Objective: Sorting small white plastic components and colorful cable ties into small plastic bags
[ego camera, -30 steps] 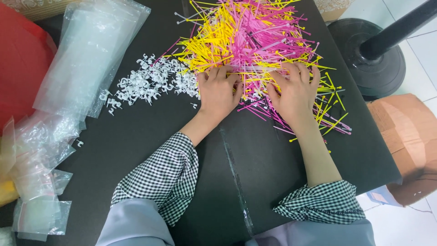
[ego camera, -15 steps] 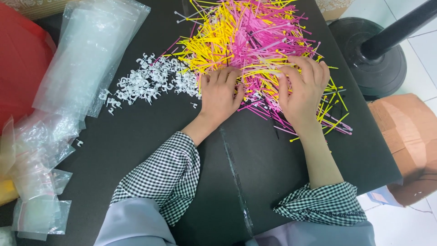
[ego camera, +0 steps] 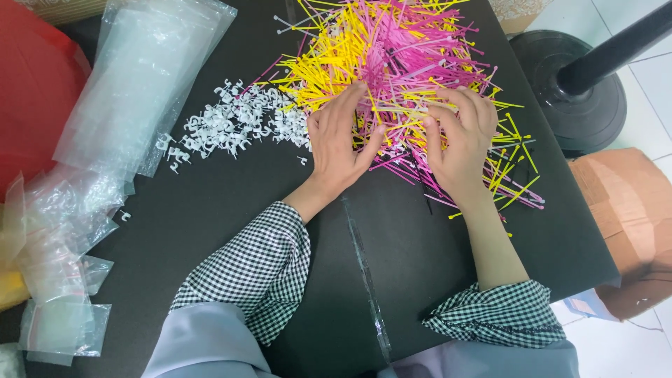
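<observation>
— What is spread on the black table top (ego camera: 210, 231)?
— A loose, tangled heap of thin yellow and pink plastic cable ties (ego camera: 392, 63) is piled at its far edge, strands splayed outward.

1 head-worn camera looks steeply down, close over the black table (ego camera: 210, 231), from the person's seat.

A loose scatter of small white plastic clips (ego camera: 234, 126) lay on the black table (ego camera: 210, 231), with a heap of clear plastic bags (ego camera: 133, 91) running down the left edge (some tiny ones bunched near the corner). A red thing (ego camera: 31, 91) sat far left, while a black round stand base (ego camera: 570, 91) and a brown cardboard box (ego camera: 626, 224) were on the floor to the right.
</observation>
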